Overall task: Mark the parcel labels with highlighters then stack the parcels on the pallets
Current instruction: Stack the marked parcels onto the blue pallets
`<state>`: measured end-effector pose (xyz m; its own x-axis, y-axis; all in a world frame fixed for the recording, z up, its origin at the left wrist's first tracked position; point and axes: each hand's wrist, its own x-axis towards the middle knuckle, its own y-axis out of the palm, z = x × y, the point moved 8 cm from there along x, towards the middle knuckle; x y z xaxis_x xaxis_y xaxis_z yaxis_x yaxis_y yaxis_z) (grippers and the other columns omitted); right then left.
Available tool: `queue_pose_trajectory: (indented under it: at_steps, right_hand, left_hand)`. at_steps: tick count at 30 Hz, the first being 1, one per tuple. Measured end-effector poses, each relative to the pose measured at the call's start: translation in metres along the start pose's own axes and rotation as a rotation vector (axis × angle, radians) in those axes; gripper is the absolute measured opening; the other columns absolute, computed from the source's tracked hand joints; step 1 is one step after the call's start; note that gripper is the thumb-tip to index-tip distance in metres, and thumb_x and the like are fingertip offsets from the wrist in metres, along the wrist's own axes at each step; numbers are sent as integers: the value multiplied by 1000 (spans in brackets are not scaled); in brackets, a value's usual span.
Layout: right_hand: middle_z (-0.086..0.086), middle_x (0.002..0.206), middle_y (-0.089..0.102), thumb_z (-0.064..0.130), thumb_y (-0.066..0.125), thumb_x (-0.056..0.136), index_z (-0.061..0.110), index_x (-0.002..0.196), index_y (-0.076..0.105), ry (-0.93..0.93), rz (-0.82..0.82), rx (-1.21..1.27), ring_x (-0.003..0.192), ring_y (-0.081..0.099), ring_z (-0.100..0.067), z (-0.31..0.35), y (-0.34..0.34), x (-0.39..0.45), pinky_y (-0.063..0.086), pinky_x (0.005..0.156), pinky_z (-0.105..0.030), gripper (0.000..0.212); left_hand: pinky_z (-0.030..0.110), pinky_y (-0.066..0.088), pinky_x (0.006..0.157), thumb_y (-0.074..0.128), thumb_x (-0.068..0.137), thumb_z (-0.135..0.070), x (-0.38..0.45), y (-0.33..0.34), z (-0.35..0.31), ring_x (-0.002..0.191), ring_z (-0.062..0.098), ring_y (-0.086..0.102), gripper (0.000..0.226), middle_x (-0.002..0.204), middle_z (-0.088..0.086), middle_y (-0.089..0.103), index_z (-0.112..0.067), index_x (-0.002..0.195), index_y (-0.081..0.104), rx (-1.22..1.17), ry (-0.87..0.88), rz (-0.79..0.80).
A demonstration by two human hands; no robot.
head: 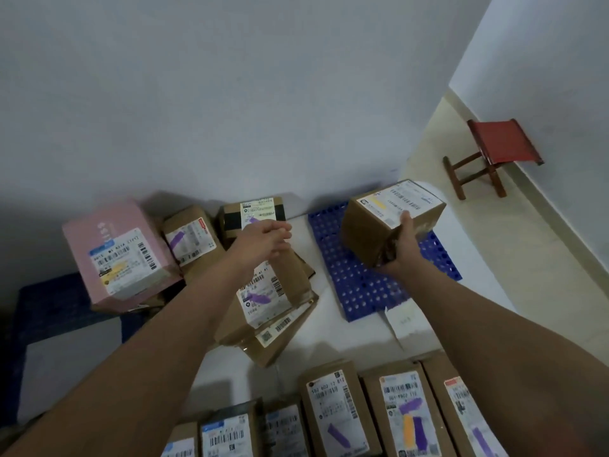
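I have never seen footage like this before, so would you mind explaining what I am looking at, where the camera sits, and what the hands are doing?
There is no machine here: this is one picture from a wide-angle camera worn on a person's head, looking forward and down, so both bare arms reach into view from below.

The right hand grips a brown parcel over a blue pallet on the floor; its label carries a yellow highlighter mark. The left hand reaches over a pile of parcels in the middle; whether it holds anything is hard to tell.

That pile includes a pink parcel with a yellow mark and brown boxes with purple marks. Another row of parcels lies nearest the person, several already marked. A red stool stands by the right wall.
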<state>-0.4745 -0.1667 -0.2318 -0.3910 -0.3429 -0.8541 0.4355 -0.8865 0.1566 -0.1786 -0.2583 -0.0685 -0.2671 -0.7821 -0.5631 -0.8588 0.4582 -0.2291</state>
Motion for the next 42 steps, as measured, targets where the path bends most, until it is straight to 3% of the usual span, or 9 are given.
queue_pose_trajectory:
  at_steps: [5,11,15,22,28,31,34,37,42]
  right_hand:
    - [-5,144,46,78,76,46,34,152,20,-29,-23,32,126,49,-37,18,22,-4,45,90,-68,128]
    - [-3,141,51,65,69,77,26,152,18,-131,-45,87,124,54,-28,1,26,-13,45,102,-57,98]
    - [1,140,53,60,67,81,29,150,22,-242,-12,105,123,56,-24,31,34,-8,50,99,-52,88]
    - [-4,151,40,38,55,98,33,154,16,-204,60,-32,129,49,-32,57,47,7,51,94,-59,68]
    - [-2,153,36,43,47,101,37,154,18,-192,115,-88,135,43,-30,57,45,1,44,102,-55,61]
    - [0,155,34,46,44,101,35,154,19,-205,96,-148,134,44,-28,52,44,-11,45,98,-49,59]
    - [-4,152,36,48,42,101,31,154,21,-223,102,-219,129,47,-27,38,53,-32,48,90,-43,59]
    - [-4,153,33,48,42,101,29,154,21,-239,159,-276,127,46,-27,17,74,-63,50,96,-42,60]
    - [-9,148,39,42,45,102,19,151,30,-309,240,-347,125,49,-28,-16,120,-125,51,86,-35,56]
  left_hand:
    - [26,56,84,50,102,-15,22,13,-6,101,17,70,18,114,5,70,-17,109,67,-31,-13,5]
    - [35,54,96,50,102,-15,34,18,-15,101,14,69,19,113,0,70,-21,108,68,-21,5,-3]
    - [39,53,99,51,102,-14,34,21,-23,99,15,70,18,112,1,70,-22,103,67,-8,25,-5]
    - [39,52,100,51,102,-14,31,24,-24,99,15,70,19,112,1,70,-23,101,67,4,22,-17]
    - [39,54,98,51,101,-15,23,20,-23,100,15,70,19,112,0,71,-23,105,68,-9,33,-31]
    - [36,55,96,51,102,-14,13,12,-23,101,16,70,20,113,1,71,-19,111,68,-25,39,-52]
    - [26,57,86,51,102,-14,-1,4,-22,101,17,70,21,114,3,71,-16,115,68,-60,47,-69]
    - [16,55,72,50,102,-12,-20,-7,-17,100,17,70,20,111,3,72,-16,111,67,-90,55,-93]
    - [14,53,67,49,102,-10,-55,-36,0,97,14,68,20,114,4,71,-17,105,68,-151,73,-153]
